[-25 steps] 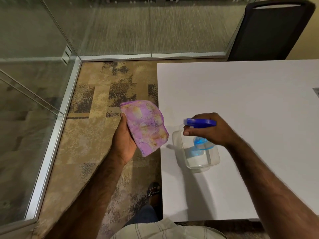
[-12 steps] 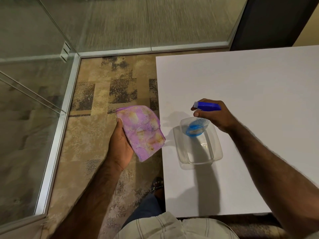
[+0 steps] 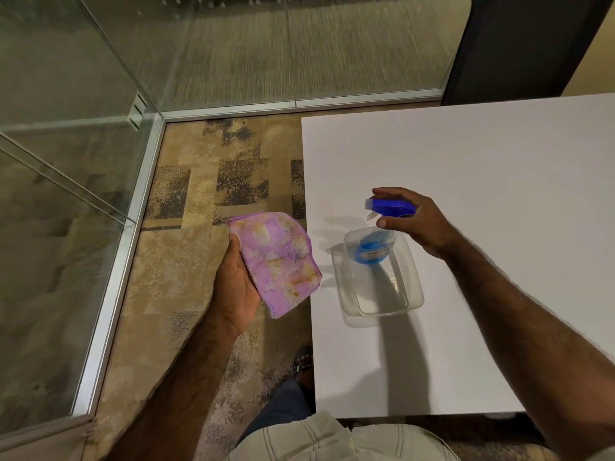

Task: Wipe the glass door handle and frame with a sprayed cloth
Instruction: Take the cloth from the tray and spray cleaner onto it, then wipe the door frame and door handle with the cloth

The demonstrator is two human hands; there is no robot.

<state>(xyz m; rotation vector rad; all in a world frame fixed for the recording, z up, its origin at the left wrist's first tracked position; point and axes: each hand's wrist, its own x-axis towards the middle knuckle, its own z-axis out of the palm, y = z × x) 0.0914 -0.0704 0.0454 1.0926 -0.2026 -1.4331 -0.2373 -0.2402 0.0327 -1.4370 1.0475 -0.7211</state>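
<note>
Head view: I see my left hand (image 3: 238,287) closed around a folded purple cloth (image 3: 278,261), held over the carpet (image 3: 186,207) just left of the white surface (image 3: 482,168). My right hand (image 3: 419,224) is wrapped on the blue top of a spray bottle (image 3: 391,207). The bottle's bottom sits inside a clear tub (image 3: 379,287) near the left edge of the surface. The nozzle points left, toward the cloth. Cloth and bottle are apart. Glass walls with a silver frame (image 3: 133,221) stand to the left and far side.
</note>
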